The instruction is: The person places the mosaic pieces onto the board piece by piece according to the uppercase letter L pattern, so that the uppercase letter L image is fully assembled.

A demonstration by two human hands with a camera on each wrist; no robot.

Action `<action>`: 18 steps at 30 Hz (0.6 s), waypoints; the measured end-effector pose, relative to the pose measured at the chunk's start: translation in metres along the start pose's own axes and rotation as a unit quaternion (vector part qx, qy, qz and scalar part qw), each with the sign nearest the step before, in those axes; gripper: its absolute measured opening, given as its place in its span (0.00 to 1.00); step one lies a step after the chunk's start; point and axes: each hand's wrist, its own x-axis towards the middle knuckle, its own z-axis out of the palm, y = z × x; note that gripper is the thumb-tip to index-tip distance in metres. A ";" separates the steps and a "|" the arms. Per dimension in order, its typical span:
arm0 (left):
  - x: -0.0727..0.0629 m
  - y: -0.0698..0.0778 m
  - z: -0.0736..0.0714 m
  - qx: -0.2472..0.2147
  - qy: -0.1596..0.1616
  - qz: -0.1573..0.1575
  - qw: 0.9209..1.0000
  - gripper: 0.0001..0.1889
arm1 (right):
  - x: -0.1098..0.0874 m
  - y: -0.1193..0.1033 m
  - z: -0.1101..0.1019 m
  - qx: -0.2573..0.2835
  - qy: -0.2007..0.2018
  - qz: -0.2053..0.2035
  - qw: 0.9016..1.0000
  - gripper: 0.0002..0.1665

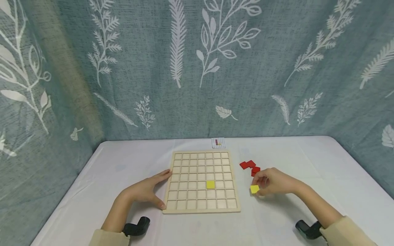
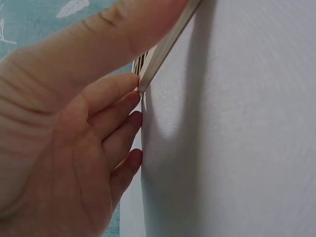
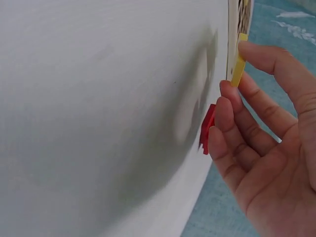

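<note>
A wooden grid board lies flat on the table, with one yellow square tile set in a cell right of its middle. Along the board's left edge rests my left hand, fingers fairly straight, thumb near the lower left corner; in the left wrist view its fingertips touch the board's side. To the right of the board, my right hand pinches a second yellow square tile between thumb and fingers. The right wrist view shows this yellow tile edge-on, held off the tabletop.
Several red square tiles lie loosely grouped beyond my right hand, some overlapping. A small card printed with a grid and coloured marks lies behind the board, near the table's back edge. A patterned curtain hangs behind the white-covered table.
</note>
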 end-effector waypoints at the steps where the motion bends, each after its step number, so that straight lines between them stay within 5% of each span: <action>1: 0.000 0.001 0.000 -0.001 0.000 -0.001 1.000 0.58 | 0.000 -0.001 0.000 0.001 0.002 0.000 1.000 0.13; 18: 0.000 0.000 0.000 -0.008 -0.004 0.007 1.000 0.58 | 0.023 -0.017 0.016 0.009 0.029 -0.026 0.999 0.11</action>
